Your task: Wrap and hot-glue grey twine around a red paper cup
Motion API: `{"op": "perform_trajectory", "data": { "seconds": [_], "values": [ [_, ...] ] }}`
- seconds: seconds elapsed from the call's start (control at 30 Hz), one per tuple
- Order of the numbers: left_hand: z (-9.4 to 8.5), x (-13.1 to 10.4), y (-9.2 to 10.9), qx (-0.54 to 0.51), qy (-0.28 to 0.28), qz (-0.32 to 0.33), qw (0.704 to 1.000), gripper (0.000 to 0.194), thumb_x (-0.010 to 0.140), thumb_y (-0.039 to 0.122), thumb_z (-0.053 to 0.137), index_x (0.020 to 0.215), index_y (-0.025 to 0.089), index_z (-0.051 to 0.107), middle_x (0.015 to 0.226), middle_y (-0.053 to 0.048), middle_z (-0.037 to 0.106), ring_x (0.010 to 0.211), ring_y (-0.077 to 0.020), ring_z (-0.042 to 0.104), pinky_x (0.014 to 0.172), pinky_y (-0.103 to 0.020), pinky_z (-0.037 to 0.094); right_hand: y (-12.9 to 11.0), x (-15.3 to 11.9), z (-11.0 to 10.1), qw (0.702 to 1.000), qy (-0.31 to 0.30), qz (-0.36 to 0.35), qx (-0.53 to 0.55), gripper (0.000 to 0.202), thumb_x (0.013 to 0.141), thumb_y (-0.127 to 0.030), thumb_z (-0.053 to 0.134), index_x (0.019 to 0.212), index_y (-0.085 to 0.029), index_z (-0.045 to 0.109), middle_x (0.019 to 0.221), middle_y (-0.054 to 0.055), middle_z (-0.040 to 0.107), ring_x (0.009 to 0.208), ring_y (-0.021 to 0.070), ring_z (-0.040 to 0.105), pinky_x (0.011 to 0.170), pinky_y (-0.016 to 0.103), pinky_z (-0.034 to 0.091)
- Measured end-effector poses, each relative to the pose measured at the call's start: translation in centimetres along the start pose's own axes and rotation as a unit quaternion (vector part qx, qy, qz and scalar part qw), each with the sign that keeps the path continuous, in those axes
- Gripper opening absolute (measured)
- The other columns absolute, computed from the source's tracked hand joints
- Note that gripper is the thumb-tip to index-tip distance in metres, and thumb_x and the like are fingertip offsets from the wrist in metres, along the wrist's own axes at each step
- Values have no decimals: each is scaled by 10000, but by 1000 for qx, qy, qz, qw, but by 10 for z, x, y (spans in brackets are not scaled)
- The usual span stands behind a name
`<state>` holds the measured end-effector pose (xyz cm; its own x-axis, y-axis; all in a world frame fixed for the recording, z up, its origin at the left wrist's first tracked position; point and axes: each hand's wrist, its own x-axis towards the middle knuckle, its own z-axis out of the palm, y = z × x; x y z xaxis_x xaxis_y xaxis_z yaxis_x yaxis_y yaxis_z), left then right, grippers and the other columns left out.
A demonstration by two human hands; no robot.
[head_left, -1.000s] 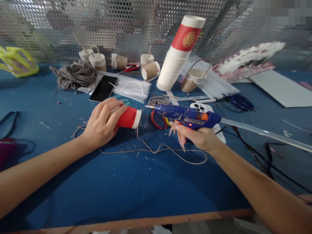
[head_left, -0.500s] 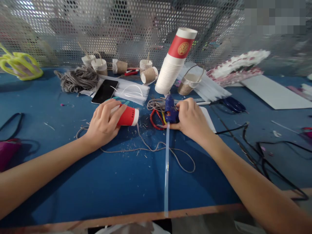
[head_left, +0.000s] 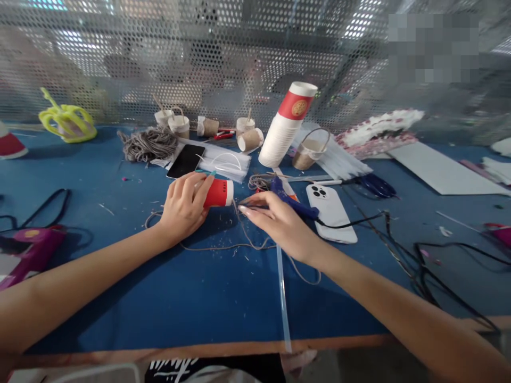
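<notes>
My left hand (head_left: 186, 205) is wrapped round a red paper cup (head_left: 219, 192) with a white rim, which lies on its side on the table and points right. From the cup's rim runs a thin grey cord (head_left: 249, 242), looping across the tabletop. My right hand (head_left: 281, 223) reaches in from the right, its thumb and forefinger pinched on the cord close beside the rim. Just behind that hand lies a blue glue gun (head_left: 293, 198). Its long clear glue stick (head_left: 282, 292) extends toward the table's front edge, passing under the hand.
Behind stand a leaning stack of paper cups (head_left: 281, 127), a bundle of grey cord (head_left: 147, 144) and small cord-wrapped cups (head_left: 250, 139). A black phone (head_left: 186, 161) lies left, a white phone (head_left: 332, 213) right. Black cables (head_left: 423, 266) trail at right; a purple glue gun (head_left: 38, 250) lies left.
My right hand has let go of the blue glue gun, leaving it on the table, and moved left to the cord at the cup's rim. My left hand keeps the cup. The white phone is now uncovered.
</notes>
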<state>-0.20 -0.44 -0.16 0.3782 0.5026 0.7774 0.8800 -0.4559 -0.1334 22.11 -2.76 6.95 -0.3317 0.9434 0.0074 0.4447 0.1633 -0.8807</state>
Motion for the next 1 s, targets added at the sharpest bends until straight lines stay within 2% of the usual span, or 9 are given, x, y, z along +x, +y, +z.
{"op": "perform_trajectory", "data": {
  "seconds": [0.1,0.17,0.3,0.37,0.43,0.53,0.6,0.77,1.0],
  "values": [
    [-1,-1,-1,4,-14,-14,1000,667,782,183,573,1404,171,334,1214,-163,568,1104,-298,562,901,-428,463,-2,17,10,996,-67,40,33,468,849,-613,477,821,-163,603,834,102,704,872,218,672,893,395,480],
    [-1,-1,-1,5,-27,-24,999,667,784,189,577,1404,165,334,1227,-167,566,1109,-303,562,909,-439,456,-9,24,8,985,-130,80,84,565,891,-637,354,675,-171,589,607,66,655,636,171,656,763,347,512],
    [0,0,0,8,-46,-42,998,594,783,195,599,1344,145,409,1227,-171,568,1101,-310,566,902,-451,462,-32,32,-4,963,-208,152,74,471,880,-517,480,540,-192,499,353,-67,375,307,65,358,459,254,443],
    [1,1,1,14,-42,-40,998,536,785,180,597,1299,136,448,1212,-169,576,1088,-305,569,896,-446,471,-44,35,-11,978,-169,124,-10,429,844,-423,583,507,-195,446,353,-83,350,296,43,315,411,224,401],
    [1,1,1,16,-40,-34,999,507,786,165,591,1275,138,462,1200,-163,582,1078,-297,570,892,-441,479,-53,39,-17,984,-117,62,-118,425,835,-388,617,504,-190,440,395,-57,437,319,44,375,377,208,352],
    [-1,2,1,10,-52,-26,998,510,781,155,591,1273,147,458,1194,-156,579,1073,-292,567,890,-439,486,-58,44,-23,977,-107,-36,-183,433,864,-391,603,516,-186,448,429,-43,479,342,43,413,360,202,304],
    [-1,3,1,8,-57,-19,998,507,775,147,597,1264,144,463,1188,-155,578,1064,-288,567,884,-429,489,-56,49,-26,976,-119,-65,-167,448,881,-406,585,513,-184,459,410,-47,460,322,37,398,350,198,299],
    [0,2,1,-2,-54,-4,999,524,779,151,596,1281,145,447,1201,-162,578,1072,-293,560,875,-426,482,-46,62,-33,990,-114,-47,-68,392,903,-355,568,560,-169,532,362,-47,478,254,33,371,270,181,239],
    [1,1,1,-5,-53,10,999,525,832,200,573,1329,173,405,1216,-150,599,1099,-290,562,886,-423,443,-37,77,-42,981,-184,-27,54,337,919,-260,553,611,-129,596,418,-12,567,255,3,301,253,157,223]
  ]
}}
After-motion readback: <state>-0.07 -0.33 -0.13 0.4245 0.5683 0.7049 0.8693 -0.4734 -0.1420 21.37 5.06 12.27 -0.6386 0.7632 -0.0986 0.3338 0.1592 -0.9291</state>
